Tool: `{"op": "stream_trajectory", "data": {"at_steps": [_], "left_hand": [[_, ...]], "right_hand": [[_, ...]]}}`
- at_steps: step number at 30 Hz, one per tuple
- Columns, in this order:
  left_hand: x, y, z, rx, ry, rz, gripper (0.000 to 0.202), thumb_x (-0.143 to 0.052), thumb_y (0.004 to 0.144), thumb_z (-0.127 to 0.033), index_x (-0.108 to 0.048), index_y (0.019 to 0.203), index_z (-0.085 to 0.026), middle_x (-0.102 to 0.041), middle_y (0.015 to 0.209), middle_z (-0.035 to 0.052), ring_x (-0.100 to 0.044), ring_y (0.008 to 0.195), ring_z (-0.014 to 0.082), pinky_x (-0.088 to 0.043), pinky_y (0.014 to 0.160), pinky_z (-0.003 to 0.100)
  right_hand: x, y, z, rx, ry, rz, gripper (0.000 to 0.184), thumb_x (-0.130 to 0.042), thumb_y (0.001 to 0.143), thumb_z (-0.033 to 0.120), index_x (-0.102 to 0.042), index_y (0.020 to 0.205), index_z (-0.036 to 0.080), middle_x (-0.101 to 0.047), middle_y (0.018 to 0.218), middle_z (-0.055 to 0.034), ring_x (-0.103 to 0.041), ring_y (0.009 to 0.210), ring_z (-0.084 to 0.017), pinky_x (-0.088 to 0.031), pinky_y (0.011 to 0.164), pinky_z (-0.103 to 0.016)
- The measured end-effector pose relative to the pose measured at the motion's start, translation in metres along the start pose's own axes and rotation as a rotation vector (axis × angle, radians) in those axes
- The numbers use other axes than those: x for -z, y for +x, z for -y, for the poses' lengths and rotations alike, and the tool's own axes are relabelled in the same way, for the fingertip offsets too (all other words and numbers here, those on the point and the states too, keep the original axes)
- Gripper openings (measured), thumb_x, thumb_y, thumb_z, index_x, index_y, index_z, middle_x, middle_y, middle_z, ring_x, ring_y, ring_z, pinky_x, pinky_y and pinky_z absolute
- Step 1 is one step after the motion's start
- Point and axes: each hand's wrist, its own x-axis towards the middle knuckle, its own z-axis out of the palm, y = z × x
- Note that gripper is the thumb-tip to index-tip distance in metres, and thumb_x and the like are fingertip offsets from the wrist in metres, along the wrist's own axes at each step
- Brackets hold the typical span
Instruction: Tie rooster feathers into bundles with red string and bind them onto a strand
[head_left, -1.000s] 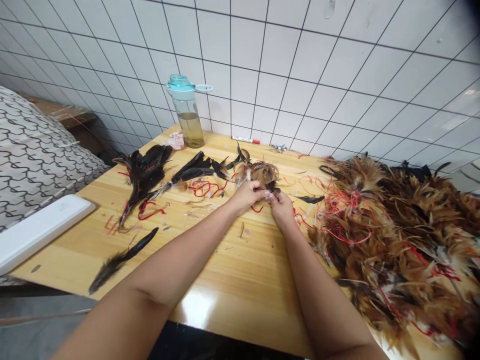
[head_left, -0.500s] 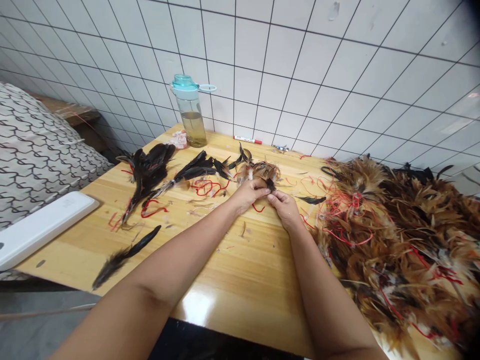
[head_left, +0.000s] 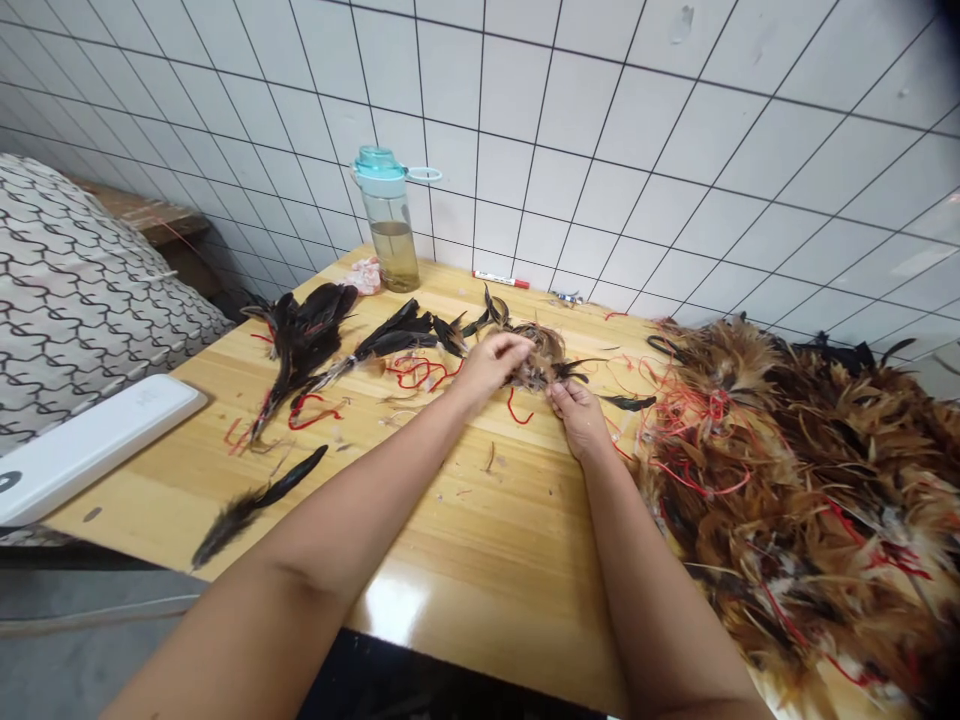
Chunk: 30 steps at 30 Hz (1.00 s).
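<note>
My right hand (head_left: 581, 415) pinches the base of some dark feathers (head_left: 571, 370) between thumb and fingertips, and their thin tips fan out to the right. Close by, my left hand (head_left: 491, 365) is over a small heap of brown feathers (head_left: 549, 345), with its fingers drawn together. Whatever those fingers hold is too small to make out. A red string (head_left: 519, 410) lies just below the heap. One dark feather (head_left: 628, 403) rests on the table to the right of my right hand.
Bundles of brown feathers (head_left: 825, 450) tied with red string cover the table's right side. Black feathers (head_left: 311, 325) lie at the left, near a water bottle (head_left: 394, 240). A white device (head_left: 97, 440) sits on the left edge; a marker (head_left: 500, 279) lies by the tiled wall.
My left hand has moved away from my right hand, up and left over the brown heap. The dark feathers in my right hand now show more fully. The view has shifted slightly.
</note>
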Motion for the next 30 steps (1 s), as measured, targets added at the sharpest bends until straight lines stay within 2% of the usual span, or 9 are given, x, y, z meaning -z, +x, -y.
{"op": "stream_trajectory", "data": {"at_steps": [3, 5, 6, 8, 11, 15, 20, 24, 30], "left_hand": [[0.039, 0.015, -0.005, -0.164, 0.364, -0.385, 0.016, -0.057, 0.084, -0.024, -0.07, 0.091, -0.017, -0.068, 0.094, 0.0046, -0.06, 0.087, 0.0153, -0.046, 0.083, 0.026], [0.072, 0.021, -0.009, -0.207, 0.612, -0.464, 0.019, -0.054, 0.083, -0.018, -0.07, 0.094, -0.018, -0.067, 0.098, 0.0056, -0.06, 0.09, 0.0167, -0.046, 0.087, 0.029], [0.088, 0.022, -0.011, -0.196, 0.719, -0.417, 0.019, -0.054, 0.082, -0.014, -0.07, 0.091, -0.018, -0.066, 0.096, 0.0057, -0.059, 0.088, 0.0173, -0.046, 0.087, 0.03], [0.115, 0.021, -0.014, -0.15, 0.902, -0.216, 0.018, -0.057, 0.076, -0.01, -0.071, 0.082, -0.019, -0.065, 0.089, 0.0053, -0.058, 0.082, 0.0182, -0.045, 0.084, 0.031], [0.136, 0.017, -0.013, -0.123, 1.069, 0.002, 0.021, -0.058, 0.071, -0.009, -0.074, 0.076, -0.021, -0.062, 0.082, 0.0055, -0.056, 0.079, 0.0196, -0.043, 0.079, 0.031], [0.136, 0.015, -0.002, -0.195, 1.174, 0.077, 0.019, -0.062, 0.07, -0.015, -0.076, 0.077, -0.024, -0.061, 0.083, 0.0073, -0.054, 0.083, 0.0224, -0.041, 0.082, 0.034], [0.128, 0.013, 0.002, -0.191, 1.211, 0.051, 0.01, -0.061, 0.072, -0.015, -0.068, 0.068, -0.021, -0.059, 0.085, 0.0097, -0.052, 0.087, 0.0246, -0.04, 0.082, 0.036], [0.122, 0.011, -0.008, -0.192, 1.074, -0.098, 0.011, -0.053, 0.079, -0.013, -0.06, 0.073, -0.019, -0.06, 0.088, 0.009, -0.053, 0.091, 0.0236, -0.041, 0.087, 0.036], [0.092, 0.01, -0.017, -0.139, 0.613, -0.391, 0.008, -0.051, 0.083, -0.011, -0.056, 0.086, -0.018, -0.061, 0.083, 0.0014, -0.055, 0.08, 0.0149, -0.043, 0.079, 0.028]], "right_hand": [[0.0, 0.001, 0.0, -0.011, -0.009, -0.025, 0.039, -0.07, 0.065, 0.058, -0.06, 0.066, 0.021, -0.047, 0.056, 0.0036, -0.036, 0.054, -0.011, -0.028, 0.052, -0.026], [-0.001, 0.001, -0.001, -0.002, -0.022, -0.018, 0.039, -0.07, 0.066, 0.058, -0.06, 0.066, 0.021, -0.048, 0.056, 0.0034, -0.036, 0.054, -0.011, -0.029, 0.053, -0.026], [-0.002, 0.002, -0.001, 0.003, -0.029, -0.015, 0.039, -0.07, 0.066, 0.058, -0.061, 0.066, 0.02, -0.048, 0.056, 0.0035, -0.036, 0.054, -0.011, -0.029, 0.054, -0.026], [-0.003, 0.002, -0.002, 0.009, -0.036, -0.021, 0.039, -0.069, 0.066, 0.058, -0.061, 0.067, 0.02, -0.047, 0.056, 0.0038, -0.036, 0.055, -0.011, -0.028, 0.054, -0.026], [-0.003, 0.003, -0.002, 0.009, -0.052, -0.036, 0.042, -0.068, 0.066, 0.06, -0.062, 0.068, 0.019, -0.046, 0.055, 0.0045, -0.035, 0.054, -0.01, -0.026, 0.055, -0.026], [-0.002, 0.002, -0.002, 0.012, -0.098, -0.032, 0.043, -0.067, 0.067, 0.061, -0.062, 0.068, 0.019, -0.045, 0.054, 0.0051, -0.034, 0.053, -0.011, -0.025, 0.055, -0.027], [-0.002, 0.001, -0.003, 0.067, -0.183, -0.042, 0.038, -0.064, 0.07, 0.057, -0.063, 0.067, 0.019, -0.05, 0.058, 0.003, -0.04, 0.058, -0.012, -0.031, 0.06, -0.028], [-0.003, 0.001, -0.006, 0.106, -0.236, -0.066, 0.035, -0.061, 0.073, 0.053, -0.063, 0.067, 0.019, -0.053, 0.06, 0.0018, -0.045, 0.062, -0.014, -0.035, 0.064, -0.029], [-0.003, 0.003, -0.007, 0.1, -0.283, -0.101, 0.038, -0.057, 0.074, 0.057, -0.062, 0.068, 0.02, -0.052, 0.061, 0.0015, -0.045, 0.063, -0.015, -0.036, 0.065, -0.03]]}}
